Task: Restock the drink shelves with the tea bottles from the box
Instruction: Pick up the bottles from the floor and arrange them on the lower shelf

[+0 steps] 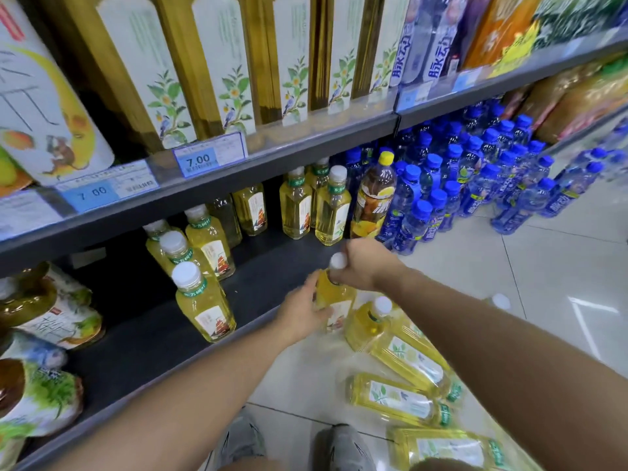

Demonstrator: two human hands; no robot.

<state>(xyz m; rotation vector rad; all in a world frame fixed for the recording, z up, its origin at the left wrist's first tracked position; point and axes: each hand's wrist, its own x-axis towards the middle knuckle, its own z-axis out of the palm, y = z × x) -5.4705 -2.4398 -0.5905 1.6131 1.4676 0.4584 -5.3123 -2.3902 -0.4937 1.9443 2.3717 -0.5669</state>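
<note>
Bottle upright at the shelf edge: right grip curls round its neck, left grip wraps its body at 7 o'clock, likely steadying it for placement.

Pale yellow tea bottles with white caps and green neck bands, blue-capped blue water bottles, dark grey shelf, pale floor tiles, grey shoes.

Left hand and right hand hold one tea bottle
</note>
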